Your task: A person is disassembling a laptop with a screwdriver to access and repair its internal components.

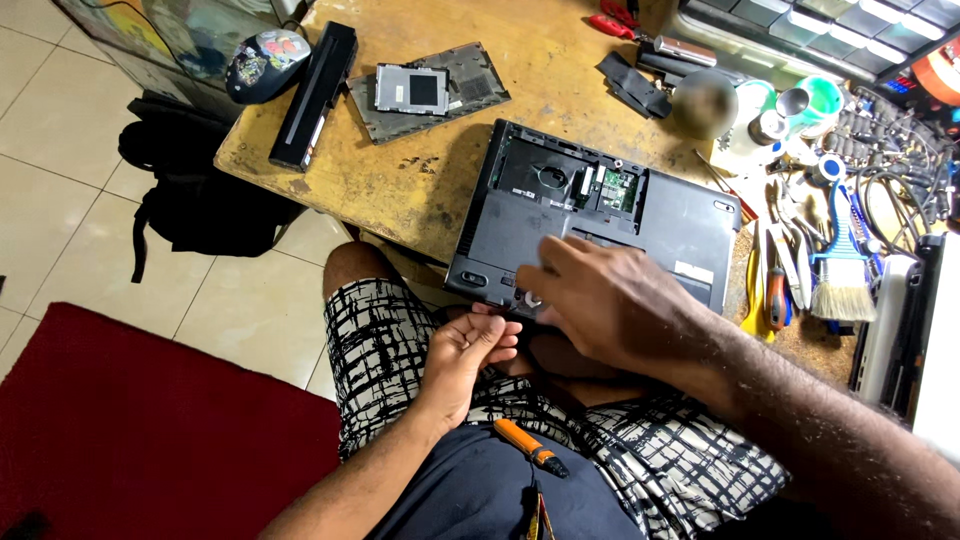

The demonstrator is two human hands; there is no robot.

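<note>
Laptop: black laptop (640, 215) lies bottom-up at the near edge of the worn yellow table (430, 150), its front edge overhanging toward the lap; one bay near the back is uncovered, with a green board showing inside.
Right hand: right hand (610, 300) lies palm-down on the near left corner of the underside, fingers bent onto something small and pale at the edge; what it is cannot be told.
Right grip: fingers drawn together at that spot; whether they pinch a part or only press is hidden by the hand itself.
Left hand: left hand (470, 350) sits just under the overhanging edge, palm up, fingers curled inward, touching or nearly touching the casing; nothing visible held in it.
Removed parts: a grey cover panel (430, 90) and a long black battery (315, 95) lie well apart at the far left of the table.
Tools: orange-handled screwdriver (530, 447) rests on the lap; a brush (840, 265) and other hand tools lie right of the laptop.
Judgement, support: the overhang looks risky; the lower hand best bears the edge.
Judgement, force: light, even fingertip pressure seems wise, since plastic clips crack if levered at one point.
Judgement, small parts: a loose screw would drop to the tiled floor; cupping beneath guards against that.
</note>
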